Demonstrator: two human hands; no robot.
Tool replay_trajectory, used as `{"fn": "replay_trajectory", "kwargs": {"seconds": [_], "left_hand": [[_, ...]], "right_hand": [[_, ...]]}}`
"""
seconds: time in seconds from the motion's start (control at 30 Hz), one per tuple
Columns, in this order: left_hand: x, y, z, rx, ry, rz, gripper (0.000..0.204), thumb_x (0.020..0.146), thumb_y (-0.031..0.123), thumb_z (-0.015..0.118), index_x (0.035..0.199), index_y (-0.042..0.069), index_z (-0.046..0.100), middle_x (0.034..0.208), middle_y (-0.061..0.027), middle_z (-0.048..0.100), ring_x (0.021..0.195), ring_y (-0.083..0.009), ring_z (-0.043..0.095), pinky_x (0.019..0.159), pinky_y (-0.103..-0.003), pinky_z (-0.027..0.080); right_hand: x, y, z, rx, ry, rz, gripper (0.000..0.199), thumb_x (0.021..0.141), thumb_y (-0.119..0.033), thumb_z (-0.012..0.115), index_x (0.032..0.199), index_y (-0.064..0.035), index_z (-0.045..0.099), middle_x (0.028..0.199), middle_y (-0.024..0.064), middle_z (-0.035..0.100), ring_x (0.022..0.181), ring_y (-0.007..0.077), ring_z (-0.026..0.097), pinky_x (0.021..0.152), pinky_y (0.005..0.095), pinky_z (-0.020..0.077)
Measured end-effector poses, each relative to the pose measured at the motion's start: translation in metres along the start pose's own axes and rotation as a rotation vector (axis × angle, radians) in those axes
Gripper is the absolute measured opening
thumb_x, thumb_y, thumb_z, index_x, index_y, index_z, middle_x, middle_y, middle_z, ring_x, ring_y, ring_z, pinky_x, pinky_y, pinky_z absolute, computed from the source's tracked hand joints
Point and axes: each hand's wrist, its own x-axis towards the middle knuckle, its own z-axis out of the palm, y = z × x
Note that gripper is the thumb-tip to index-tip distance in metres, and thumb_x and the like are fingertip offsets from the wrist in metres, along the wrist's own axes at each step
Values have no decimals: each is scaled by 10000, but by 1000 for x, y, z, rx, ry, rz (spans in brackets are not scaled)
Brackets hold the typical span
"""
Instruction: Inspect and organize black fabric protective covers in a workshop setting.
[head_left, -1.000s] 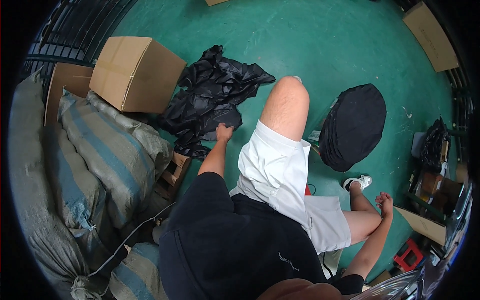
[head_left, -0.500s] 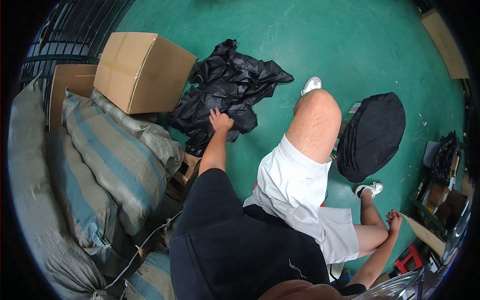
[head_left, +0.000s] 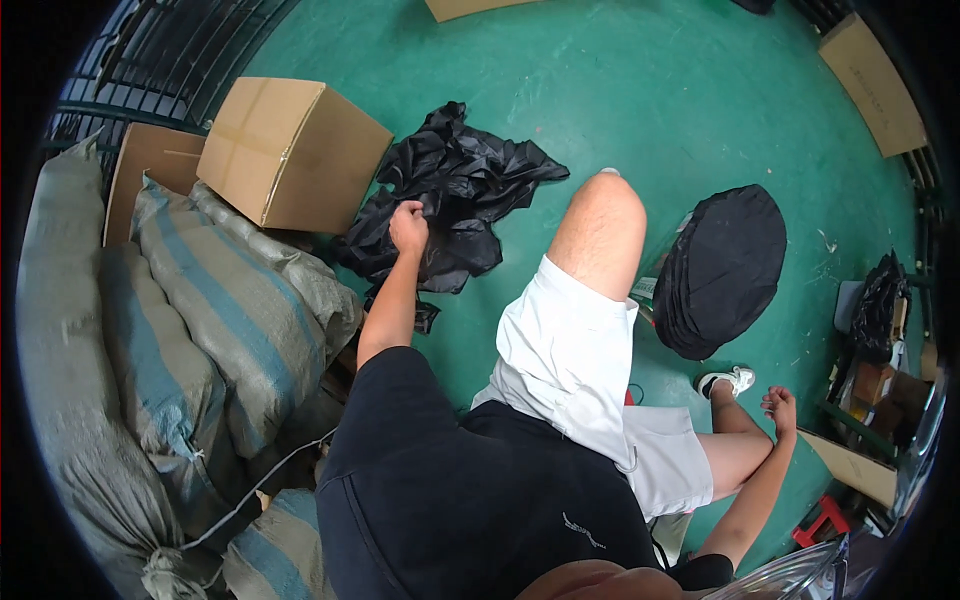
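Holds the left hand [head_left: 409,228] over crumpled black sheeting [head_left: 462,190], spread under and mostly to the right of its curled fingers; cannot tell whether pinching any of it. Has a cardboard box [head_left: 270,150] just beyond and left of those fingers, striped woven sacks [head_left: 250,315] farther left and nearer the body, and a layered oval black pile [head_left: 725,268] well apart to the right. Holds out the right hand [head_left: 779,407] with fingers loosely bent and free, just beside a white shoe [head_left: 741,380] to their left.

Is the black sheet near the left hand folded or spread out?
Spread out, though crumpled: the black sheet lies loosely across the green floor, its creases irregular and edges uneven.
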Motion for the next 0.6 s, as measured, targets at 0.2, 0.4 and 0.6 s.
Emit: {"fn": "replay_trajectory", "kwargs": {"seconds": [0.2, 0.4, 0.6], "left_hand": [[34, 62, -38, -576, 149, 204, 165, 850, 101, 691, 973, 36, 600, 797, -25, 634, 730, -129, 585, 710, -277, 479], [44, 213, -72, -939, -97, 288, 161, 955, 145, 607, 1072, 70, 526, 810, 33, 568, 714, -45, 483, 635, -199, 387], [-30, 408, -77, -1305, -606, 538, 103, 992, 153, 552, 1070, 92, 525, 771, 64, 511, 668, -19, 473, 580, -196, 382]], "right_hand": [[8, -8, 4, -19, -68, -148, 167, 953, -227, 562, 1048, -93, 592, 830, 17, 650, 670, 117, 618, 561, 260, 451], [7, -15, 8, 29, -88, -269, 174, 928, -172, 578, 1048, -48, 593, 819, 34, 654, 665, 125, 625, 565, 271, 471], [5, -34, 21, 68, -84, -425, 187, 883, -79, 624, 1051, 1, 604, 810, 41, 636, 664, 127, 592, 596, 275, 492]]}}
